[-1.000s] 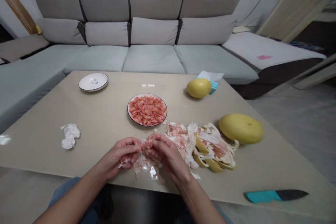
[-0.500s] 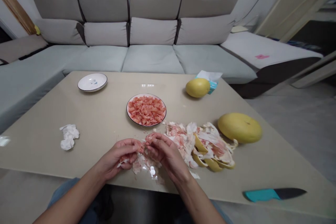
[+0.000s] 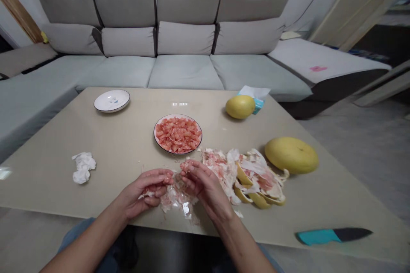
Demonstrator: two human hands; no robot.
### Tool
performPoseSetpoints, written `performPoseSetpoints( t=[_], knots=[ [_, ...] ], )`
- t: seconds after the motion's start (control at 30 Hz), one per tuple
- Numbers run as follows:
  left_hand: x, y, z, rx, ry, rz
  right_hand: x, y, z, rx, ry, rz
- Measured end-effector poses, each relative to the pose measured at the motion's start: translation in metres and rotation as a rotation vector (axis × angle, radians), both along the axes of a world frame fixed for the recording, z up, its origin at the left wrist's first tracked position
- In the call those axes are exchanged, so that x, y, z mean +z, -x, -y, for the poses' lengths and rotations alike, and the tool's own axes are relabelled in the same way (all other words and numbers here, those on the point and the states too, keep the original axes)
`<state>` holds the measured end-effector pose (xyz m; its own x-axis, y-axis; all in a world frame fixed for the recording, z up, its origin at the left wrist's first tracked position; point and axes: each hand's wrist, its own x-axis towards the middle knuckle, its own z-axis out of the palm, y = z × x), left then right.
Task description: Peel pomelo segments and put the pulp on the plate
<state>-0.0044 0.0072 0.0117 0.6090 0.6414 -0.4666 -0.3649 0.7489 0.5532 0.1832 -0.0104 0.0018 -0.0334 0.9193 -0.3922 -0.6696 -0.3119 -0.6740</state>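
Note:
My left hand (image 3: 144, 192) is curled palm up around a pinkish pomelo segment (image 3: 150, 190) wrapped in pale membrane. My right hand (image 3: 201, 185) is bent downward a little to its right, with a scrap of pink pomelo flesh (image 3: 186, 165) at its fingertips. Just below and between them lies a heap of white pomelo membrane (image 3: 176, 198) on the table. To the right of my right hand, pith and pink shreds (image 3: 218, 166) pile against yellow pomelo peel (image 3: 259, 198). A whole pomelo (image 3: 291, 155) sits beyond the peel.
A plate of pink pomelo flesh (image 3: 177, 135) stands ahead on the beige table (image 3: 121, 136). Also there are a white plate (image 3: 112, 100), a second pomelo (image 3: 240, 107), a tissue box (image 3: 254, 96), crumpled tissue (image 3: 83, 167) and a teal-handled knife (image 3: 333, 235). A grey sofa (image 3: 185, 72) lies behind.
My hands have parted slightly, with my right fingertips lifting away from the segment in my left hand. The whole view has drifted a little, so the table items sit further left.

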Motion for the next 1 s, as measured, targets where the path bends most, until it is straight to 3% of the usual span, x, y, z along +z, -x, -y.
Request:
performPoseSetpoints(
  t=[0.23, 0.4, 0.53, 0.67, 0.77, 0.87, 1.0],
  knots=[
    [-0.005, -0.001, 0.000, 0.021, -0.049, -0.043, -0.005, -0.001, 0.001, 0.046, -0.023, 0.031],
    [-0.006, -0.003, -0.005, 0.086, -0.348, -0.371, -0.006, 0.000, 0.000, 0.023, -0.020, 0.087],
    [-0.002, -0.012, -0.038, 0.146, -0.674, -0.745, -0.005, 0.002, -0.003, 0.017, -0.059, 0.160],
    [-0.002, -0.025, -0.090, 0.273, -0.845, -0.921, -0.008, 0.003, -0.003, 0.058, -0.078, 0.233],
    [-0.005, -0.031, -0.112, 0.289, -0.934, -1.016, -0.010, 0.002, -0.004, 0.070, -0.081, 0.264],
    [-0.004, -0.027, -0.103, 0.286, -0.978, -1.058, -0.009, 0.001, -0.004, 0.089, -0.091, 0.257],
    [0.009, -0.014, -0.055, 0.136, -0.937, -0.996, -0.003, 0.000, 0.002, 0.151, -0.166, 0.294]
  ],
)
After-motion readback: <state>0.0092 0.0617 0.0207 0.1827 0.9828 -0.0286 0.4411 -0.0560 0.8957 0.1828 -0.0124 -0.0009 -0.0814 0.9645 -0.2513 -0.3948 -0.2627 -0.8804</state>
